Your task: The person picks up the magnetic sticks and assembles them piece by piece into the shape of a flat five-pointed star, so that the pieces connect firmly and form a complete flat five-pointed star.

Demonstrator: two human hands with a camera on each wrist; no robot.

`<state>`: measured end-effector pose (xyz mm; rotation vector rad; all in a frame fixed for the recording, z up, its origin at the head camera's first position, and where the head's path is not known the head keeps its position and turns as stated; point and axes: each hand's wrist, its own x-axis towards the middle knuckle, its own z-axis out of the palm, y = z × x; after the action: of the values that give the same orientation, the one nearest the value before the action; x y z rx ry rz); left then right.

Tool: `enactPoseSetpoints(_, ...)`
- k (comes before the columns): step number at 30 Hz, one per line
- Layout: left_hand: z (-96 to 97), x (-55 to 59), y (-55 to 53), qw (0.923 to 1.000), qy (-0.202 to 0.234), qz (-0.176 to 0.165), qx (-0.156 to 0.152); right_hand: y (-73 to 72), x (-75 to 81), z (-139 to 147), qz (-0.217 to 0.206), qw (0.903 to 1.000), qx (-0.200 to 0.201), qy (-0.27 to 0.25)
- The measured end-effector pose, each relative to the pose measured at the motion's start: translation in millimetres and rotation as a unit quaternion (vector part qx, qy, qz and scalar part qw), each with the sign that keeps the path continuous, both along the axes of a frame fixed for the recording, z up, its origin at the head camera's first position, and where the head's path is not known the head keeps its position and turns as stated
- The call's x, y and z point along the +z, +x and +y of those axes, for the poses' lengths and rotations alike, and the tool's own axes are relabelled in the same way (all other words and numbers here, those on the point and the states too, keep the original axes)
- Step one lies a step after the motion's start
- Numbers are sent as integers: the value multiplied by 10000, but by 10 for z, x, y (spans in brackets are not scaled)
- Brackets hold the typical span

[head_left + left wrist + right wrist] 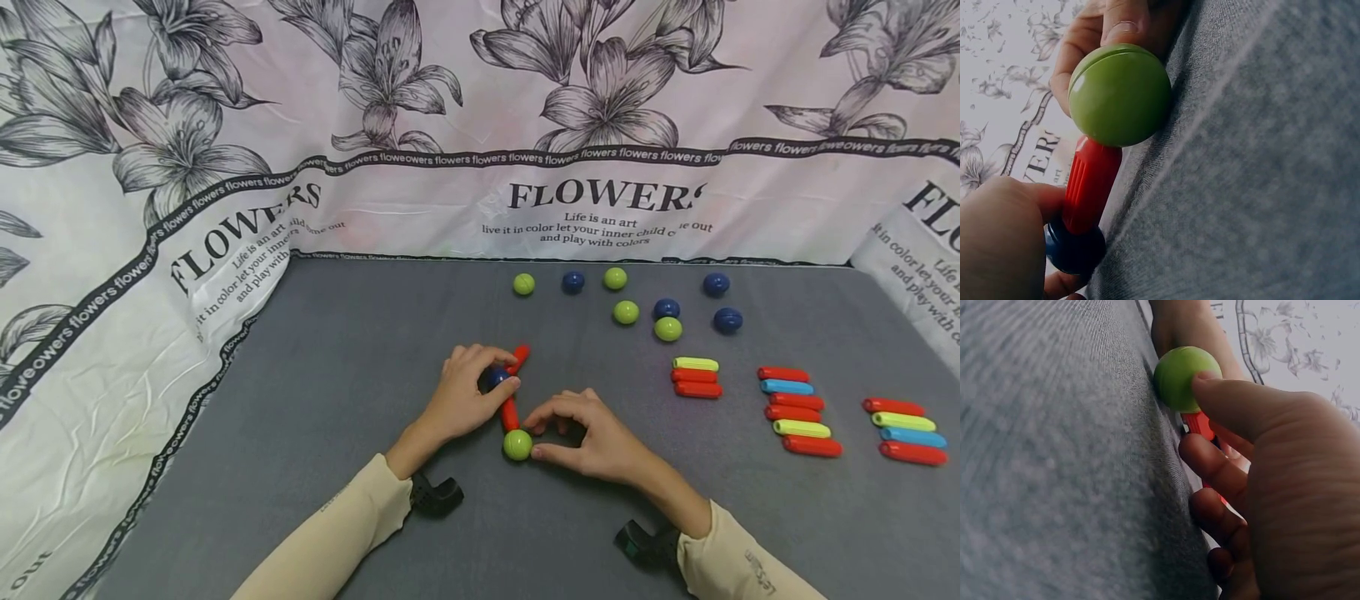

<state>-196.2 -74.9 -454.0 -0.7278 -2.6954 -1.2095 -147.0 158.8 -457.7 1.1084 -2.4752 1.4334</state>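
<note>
My left hand grips a dark blue ball between thumb and fingers. A red rod runs from this ball toward me to a glossy green ball. Another red rod slants away from the blue ball on its far side, partly covered by the fingers. My right hand pinches the green ball from its right side, with the thumb pressed on it. In the left wrist view, the near red rod meets the green ball end-on.
Loose green balls and blue balls lie toward the back of the grey table. Rods are laid in three groups on the right: a short stack, a longer one and one at far right. Flower-printed cloth hangs behind.
</note>
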Motion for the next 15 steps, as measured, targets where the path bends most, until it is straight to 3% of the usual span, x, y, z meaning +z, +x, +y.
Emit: enactPoseSetpoints(15,14,18,0,9989,-39,-257,399,0,2,4,-298,9975,-338,-549)
